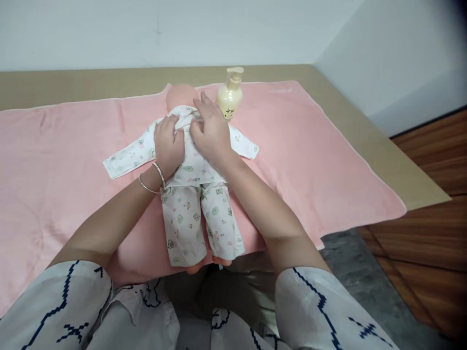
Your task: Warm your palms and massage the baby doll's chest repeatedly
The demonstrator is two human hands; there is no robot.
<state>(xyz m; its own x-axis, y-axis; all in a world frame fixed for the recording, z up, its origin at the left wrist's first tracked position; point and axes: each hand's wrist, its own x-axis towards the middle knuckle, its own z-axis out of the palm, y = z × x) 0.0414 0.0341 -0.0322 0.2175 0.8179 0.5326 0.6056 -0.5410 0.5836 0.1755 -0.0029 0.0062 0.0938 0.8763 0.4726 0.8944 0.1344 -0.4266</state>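
Note:
A baby doll (191,170) lies on the pink towel (299,160), its bare head (181,95) away from me and its feet at the near edge. It wears a white long-sleeved top (191,167) and matching trousers (184,226) with a small print. Its sleeves spread out to both sides. My left hand (170,146), with a silver bangle at the wrist, lies on the top by the doll's left-side shoulder, thumb apart from the fingers. Across the other shoulder rests my right hand (211,129), open, its fingertips close to the head. No face shows on the doll.
A cream pump bottle (229,95) stands on the towel just beyond my right hand. Beneath the towel is a light wooden table (394,165), with a pale wall (156,34) behind. Brown wood-grain panels (430,233) and grey floor (353,267) are at the right.

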